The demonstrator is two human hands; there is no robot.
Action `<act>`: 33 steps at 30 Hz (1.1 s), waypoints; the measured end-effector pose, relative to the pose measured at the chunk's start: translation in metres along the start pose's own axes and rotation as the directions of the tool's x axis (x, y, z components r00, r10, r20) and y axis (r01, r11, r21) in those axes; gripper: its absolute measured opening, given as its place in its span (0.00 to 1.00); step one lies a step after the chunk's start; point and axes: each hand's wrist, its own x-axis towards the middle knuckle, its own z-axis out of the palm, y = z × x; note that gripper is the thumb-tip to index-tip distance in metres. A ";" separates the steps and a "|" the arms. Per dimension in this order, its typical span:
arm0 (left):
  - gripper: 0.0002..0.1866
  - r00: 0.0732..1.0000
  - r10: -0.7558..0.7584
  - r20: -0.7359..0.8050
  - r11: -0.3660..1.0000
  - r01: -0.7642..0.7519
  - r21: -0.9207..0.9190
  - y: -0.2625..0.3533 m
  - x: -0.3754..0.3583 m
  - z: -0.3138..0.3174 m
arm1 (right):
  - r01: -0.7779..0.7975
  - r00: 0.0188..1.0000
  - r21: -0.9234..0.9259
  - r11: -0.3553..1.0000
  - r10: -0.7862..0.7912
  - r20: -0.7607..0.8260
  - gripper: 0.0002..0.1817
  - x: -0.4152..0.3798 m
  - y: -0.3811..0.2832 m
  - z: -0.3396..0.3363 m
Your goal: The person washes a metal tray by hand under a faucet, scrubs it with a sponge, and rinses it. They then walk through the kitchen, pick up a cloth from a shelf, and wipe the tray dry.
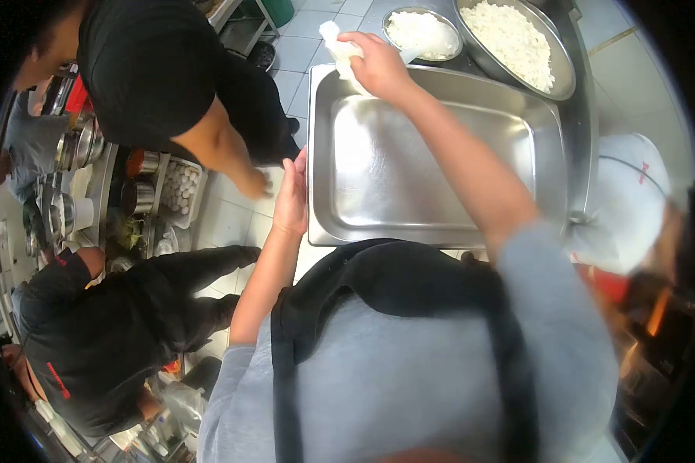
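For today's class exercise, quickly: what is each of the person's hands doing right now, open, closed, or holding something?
Left hand: open, flat against the near-left edge of the steel pan, holding nothing.
Right hand: closed on a white cloth at the pan's far-left corner.

The person wears a grey short-sleeved shirt under a black apron with broad shoulder straps.

Pale tiled floor, steel shelving crowded with pots along the left, stainless surface at right, bright even light
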 end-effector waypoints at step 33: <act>0.38 0.993 -0.039 -0.112 0.997 0.047 0.068 0.007 0.005 -0.012 | -0.061 0.827 -0.745 0.664 0.451 0.335 0.11 -0.170 0.153 -0.218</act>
